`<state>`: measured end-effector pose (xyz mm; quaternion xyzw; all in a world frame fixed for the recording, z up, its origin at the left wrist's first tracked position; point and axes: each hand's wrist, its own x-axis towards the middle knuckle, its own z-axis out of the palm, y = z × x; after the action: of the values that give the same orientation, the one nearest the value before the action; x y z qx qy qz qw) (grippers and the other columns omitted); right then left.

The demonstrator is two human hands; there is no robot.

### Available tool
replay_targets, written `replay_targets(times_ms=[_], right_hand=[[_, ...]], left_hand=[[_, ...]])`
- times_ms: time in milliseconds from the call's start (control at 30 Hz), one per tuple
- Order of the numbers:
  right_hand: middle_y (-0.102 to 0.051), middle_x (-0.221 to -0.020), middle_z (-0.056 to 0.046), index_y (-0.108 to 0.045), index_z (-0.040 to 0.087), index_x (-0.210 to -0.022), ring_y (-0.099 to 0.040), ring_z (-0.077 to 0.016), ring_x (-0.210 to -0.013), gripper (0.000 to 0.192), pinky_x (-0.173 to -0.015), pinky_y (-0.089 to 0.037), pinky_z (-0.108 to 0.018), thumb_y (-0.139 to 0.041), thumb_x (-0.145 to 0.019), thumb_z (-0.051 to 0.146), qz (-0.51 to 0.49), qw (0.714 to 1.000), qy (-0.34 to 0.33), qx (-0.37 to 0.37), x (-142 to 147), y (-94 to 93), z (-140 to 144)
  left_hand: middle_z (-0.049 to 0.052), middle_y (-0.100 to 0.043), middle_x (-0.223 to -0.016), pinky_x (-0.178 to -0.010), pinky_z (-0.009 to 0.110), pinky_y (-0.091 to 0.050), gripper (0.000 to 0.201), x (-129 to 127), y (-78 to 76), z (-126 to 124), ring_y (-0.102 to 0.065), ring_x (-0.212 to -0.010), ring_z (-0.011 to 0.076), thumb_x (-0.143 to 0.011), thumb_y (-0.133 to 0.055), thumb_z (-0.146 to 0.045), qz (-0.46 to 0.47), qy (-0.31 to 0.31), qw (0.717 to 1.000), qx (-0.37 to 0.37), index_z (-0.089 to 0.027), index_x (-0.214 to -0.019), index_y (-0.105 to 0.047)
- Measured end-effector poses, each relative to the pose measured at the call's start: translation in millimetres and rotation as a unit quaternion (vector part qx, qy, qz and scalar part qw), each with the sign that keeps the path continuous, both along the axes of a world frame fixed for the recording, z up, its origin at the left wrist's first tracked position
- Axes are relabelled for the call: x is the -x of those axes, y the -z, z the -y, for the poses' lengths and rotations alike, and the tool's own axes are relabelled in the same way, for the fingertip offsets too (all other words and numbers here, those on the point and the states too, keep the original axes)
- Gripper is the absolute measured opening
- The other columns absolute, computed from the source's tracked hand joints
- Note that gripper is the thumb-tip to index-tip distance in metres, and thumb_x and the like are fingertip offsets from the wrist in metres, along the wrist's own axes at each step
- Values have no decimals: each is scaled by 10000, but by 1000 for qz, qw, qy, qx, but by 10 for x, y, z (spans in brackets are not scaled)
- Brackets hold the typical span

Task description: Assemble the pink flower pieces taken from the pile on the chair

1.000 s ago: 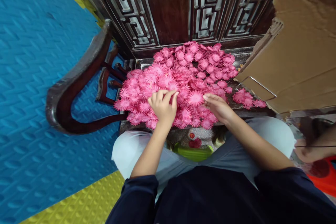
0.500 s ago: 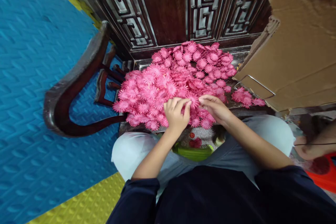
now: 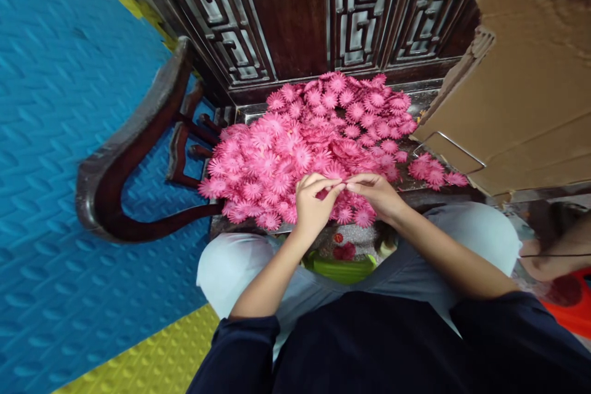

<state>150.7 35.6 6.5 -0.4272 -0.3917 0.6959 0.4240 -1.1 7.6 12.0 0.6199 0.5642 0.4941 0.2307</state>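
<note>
A heap of pink fabric flowers (image 3: pixel 305 135) covers the seat of a dark carved wooden chair (image 3: pixel 133 154) in front of me. My left hand (image 3: pixel 314 203) and my right hand (image 3: pixel 376 194) meet fingertip to fingertip at the near edge of the heap. Both pinch a pink flower between them, mostly hidden by the fingers. A few loose flowers (image 3: pixel 434 173) lie apart at the right of the seat.
A brown cardboard box (image 3: pixel 530 80) with a metal staple leans at the right. Blue and yellow foam mats (image 3: pixel 55 104) cover the floor at left. A green item (image 3: pixel 339 269) lies between my knees. Another person's hand (image 3: pixel 554 255) holds a thin cord at the right edge.
My left hand has moved right across the heap to meet my right hand, and the fingertips of both have closed together on a flower.
</note>
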Motion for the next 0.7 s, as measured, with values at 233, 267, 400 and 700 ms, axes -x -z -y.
replay_targets(times_ms=[233, 267, 400, 700], right_hand=[[-715, -701, 17, -734, 237, -668, -611, -117, -695, 163, -788, -458, -296, -815, -536, 291, 20, 1000, 1, -16, 21, -34, 13], [-711, -700, 18, -732, 232, -671, -607, -113, -689, 169, -783, -457, -292, -815, -537, 294, 20, 1000, -1, -16, 22, -38, 11], [-673, -671, 34, -709, 212, -671, -584, -91, -650, 185, -734, -446, -257, -805, -561, 326, -7, 1000, 6, -5, 2, -64, -17], [-584, -618, 51, -666, 206, -680, -533, -76, -602, 218, -670, -429, -241, -800, -562, 330, -60, 996, 60, 40, -84, -51, -118]], left_hand=[[-1, -601, -676, -705, 305, -402, 85, -12, -37, 29, -531, -706, 146, -780, -635, -265, -34, -9, 999, -7, -206, -751, -690], [-2, -588, -673, -702, 298, -402, 95, -11, -39, 25, -525, -704, 143, -784, -628, -271, -29, -9, 1000, -2, -202, -744, -680], [-9, -536, -688, -683, 269, -396, 117, 34, -61, -8, -500, -687, 125, -805, -593, -275, 0, -37, 999, -20, -189, -733, -626], [24, -576, -722, -793, 346, -308, 148, 381, -88, -185, -478, -787, 184, -789, -621, -374, -172, -261, 944, -103, -242, -789, -687]])
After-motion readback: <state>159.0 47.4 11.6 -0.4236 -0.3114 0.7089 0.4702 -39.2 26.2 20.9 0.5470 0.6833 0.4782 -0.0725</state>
